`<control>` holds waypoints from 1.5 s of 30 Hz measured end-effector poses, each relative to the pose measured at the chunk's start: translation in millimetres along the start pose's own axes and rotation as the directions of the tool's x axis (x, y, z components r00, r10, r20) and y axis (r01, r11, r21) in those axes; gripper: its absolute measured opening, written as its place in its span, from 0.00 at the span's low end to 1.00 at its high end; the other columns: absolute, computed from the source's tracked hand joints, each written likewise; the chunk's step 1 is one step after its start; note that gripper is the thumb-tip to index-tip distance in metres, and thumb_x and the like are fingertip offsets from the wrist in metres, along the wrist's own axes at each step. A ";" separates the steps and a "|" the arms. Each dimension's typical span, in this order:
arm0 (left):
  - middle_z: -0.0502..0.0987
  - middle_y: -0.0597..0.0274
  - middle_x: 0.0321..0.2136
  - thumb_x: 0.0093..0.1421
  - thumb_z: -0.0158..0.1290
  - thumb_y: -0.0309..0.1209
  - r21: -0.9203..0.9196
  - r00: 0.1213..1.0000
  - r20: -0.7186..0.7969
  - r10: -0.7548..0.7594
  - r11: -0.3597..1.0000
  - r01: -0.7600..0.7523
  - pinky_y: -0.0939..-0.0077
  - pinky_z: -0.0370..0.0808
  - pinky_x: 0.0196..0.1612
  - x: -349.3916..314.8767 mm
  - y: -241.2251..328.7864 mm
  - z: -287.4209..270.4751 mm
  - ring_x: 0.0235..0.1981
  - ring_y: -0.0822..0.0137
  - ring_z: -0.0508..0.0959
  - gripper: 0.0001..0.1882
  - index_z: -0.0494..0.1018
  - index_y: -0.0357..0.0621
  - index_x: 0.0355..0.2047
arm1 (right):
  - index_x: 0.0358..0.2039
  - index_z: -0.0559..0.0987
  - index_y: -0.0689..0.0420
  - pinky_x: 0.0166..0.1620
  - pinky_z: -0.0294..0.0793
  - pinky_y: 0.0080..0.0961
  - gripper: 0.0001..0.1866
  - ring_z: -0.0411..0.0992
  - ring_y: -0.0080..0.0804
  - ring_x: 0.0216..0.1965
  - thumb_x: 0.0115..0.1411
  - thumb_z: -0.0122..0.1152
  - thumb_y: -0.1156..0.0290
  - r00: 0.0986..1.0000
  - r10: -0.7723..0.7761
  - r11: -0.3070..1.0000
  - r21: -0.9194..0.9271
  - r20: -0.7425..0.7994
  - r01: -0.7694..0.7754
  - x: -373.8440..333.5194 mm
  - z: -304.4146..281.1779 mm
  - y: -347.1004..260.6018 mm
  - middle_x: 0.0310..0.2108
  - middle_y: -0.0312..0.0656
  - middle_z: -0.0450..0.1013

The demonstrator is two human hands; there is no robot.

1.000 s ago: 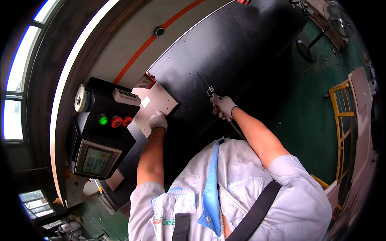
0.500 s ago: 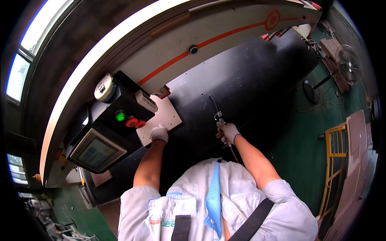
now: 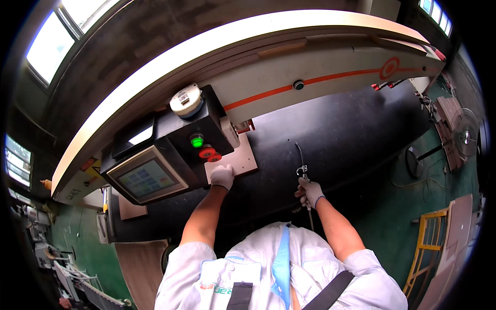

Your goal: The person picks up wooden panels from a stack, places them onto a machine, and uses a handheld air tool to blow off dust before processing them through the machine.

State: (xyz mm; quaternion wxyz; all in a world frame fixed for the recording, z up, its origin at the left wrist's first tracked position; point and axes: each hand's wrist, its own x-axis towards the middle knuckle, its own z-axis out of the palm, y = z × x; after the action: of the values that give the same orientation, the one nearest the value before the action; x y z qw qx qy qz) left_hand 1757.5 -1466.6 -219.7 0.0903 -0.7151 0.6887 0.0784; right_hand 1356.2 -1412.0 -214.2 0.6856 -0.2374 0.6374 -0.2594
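Left hand (image 3: 222, 176), finger closure unclear, touches a pale panel (image 3: 245, 156), likely stiff, best held at the edge nearest fingers; right hand (image 3: 310, 192) clamps a nozzled tool (image 3: 302, 170)

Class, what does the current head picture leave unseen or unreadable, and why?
In the head view:
Pale panel: partly covered by the black control box and left hand.
Nozzle tool: handle wrapped by the right hand.
Hose: lower end hidden by the shirt.
Touchscreen: display details too small and blurred.
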 end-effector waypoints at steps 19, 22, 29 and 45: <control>0.77 0.51 0.47 0.60 0.59 0.39 0.069 0.992 -0.122 0.019 0.998 -0.011 0.55 0.77 0.52 -12.8 -41.2 13.5 0.52 0.47 0.77 0.17 0.78 0.42 0.44 | 0.34 0.75 0.52 0.17 0.69 0.32 0.23 0.68 0.29 0.13 0.70 0.61 0.43 0.999 -0.026 0.997 -0.076 0.038 0.028 -1.8 13.5 -0.1 0.25 0.43 0.80; 0.78 0.52 0.38 0.62 0.50 0.29 0.209 0.933 -0.343 0.109 0.977 -0.037 0.59 0.80 0.42 -3.8 -5.1 39.4 0.44 0.52 0.79 0.09 0.79 0.40 0.35 | 0.35 0.76 0.52 0.16 0.70 0.32 0.24 0.68 0.29 0.13 0.71 0.59 0.42 0.999 -0.033 0.998 -0.054 -0.001 0.033 0.3 -0.6 0.5 0.25 0.43 0.80; 0.80 0.51 0.39 0.61 0.52 0.32 0.197 0.958 -0.279 0.064 0.980 -0.008 0.61 0.78 0.45 2.8 -13.3 57.3 0.43 0.53 0.79 0.12 0.82 0.38 0.38 | 0.36 0.76 0.53 0.15 0.70 0.31 0.24 0.70 0.30 0.13 0.72 0.58 0.43 0.998 -0.066 0.991 -0.115 0.021 0.068 3.2 5.0 3.6 0.26 0.44 0.81; 0.84 0.42 0.39 0.64 0.50 0.28 -0.078 0.944 -0.316 -0.091 0.995 0.070 0.49 0.79 0.53 5.4 -7.7 65.4 0.44 0.41 0.84 0.14 0.83 0.34 0.40 | 0.37 0.76 0.54 0.14 0.70 0.33 0.25 0.68 0.31 0.11 0.72 0.57 0.42 0.998 -0.057 0.989 -0.132 0.016 0.058 5.7 7.4 7.6 0.26 0.45 0.81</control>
State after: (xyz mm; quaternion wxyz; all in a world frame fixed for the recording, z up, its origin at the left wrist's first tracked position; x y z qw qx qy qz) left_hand 1766.3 -1456.1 -284.4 -0.0427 -0.7484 0.6616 -0.0195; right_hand 1364.3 -1410.1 -222.8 0.6643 -0.3023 0.6420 -0.2347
